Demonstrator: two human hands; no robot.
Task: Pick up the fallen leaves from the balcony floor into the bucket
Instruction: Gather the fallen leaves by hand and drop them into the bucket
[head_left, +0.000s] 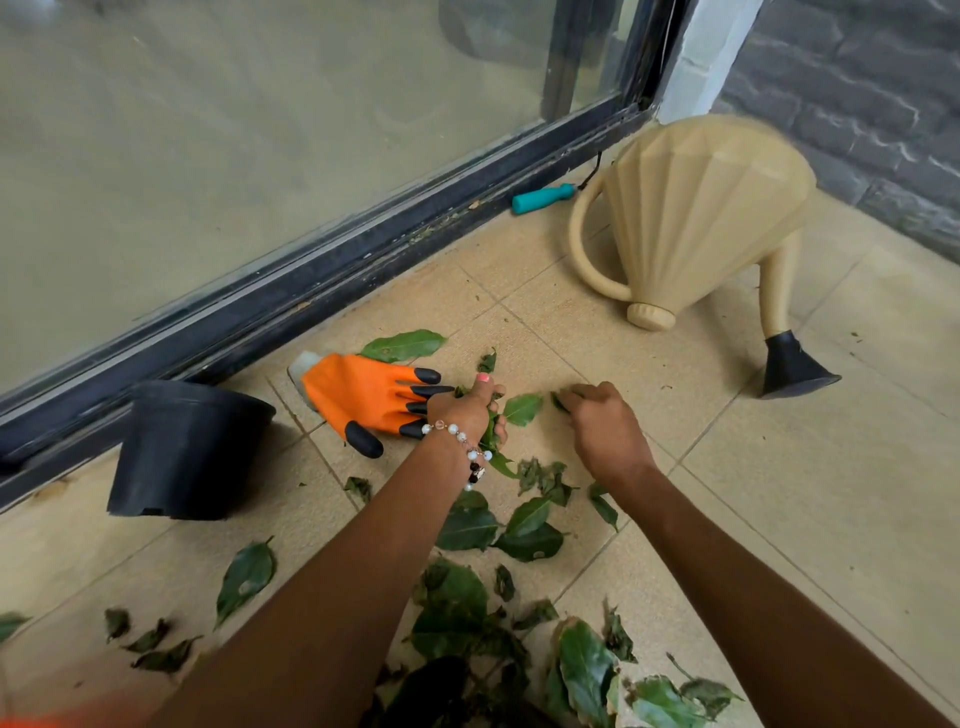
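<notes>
Clutching leaves in curled left fingers — right fingers pinch another, lying flat.

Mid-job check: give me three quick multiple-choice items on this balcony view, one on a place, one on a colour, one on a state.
1. The orange glove lies:
A. in the pot
B. on the tiles beside the left hand
C. on the watering can

2. The tool handle by the door track is:
A. teal
B. red
C. yellow

3. The left hand:
A. is idle
B. grips leaves
C. presses the glass

Answers:
1 B, it rests flat on the floor.
2 A, teal against the dark frame.
3 B, leaves stick out of its fist.
</notes>
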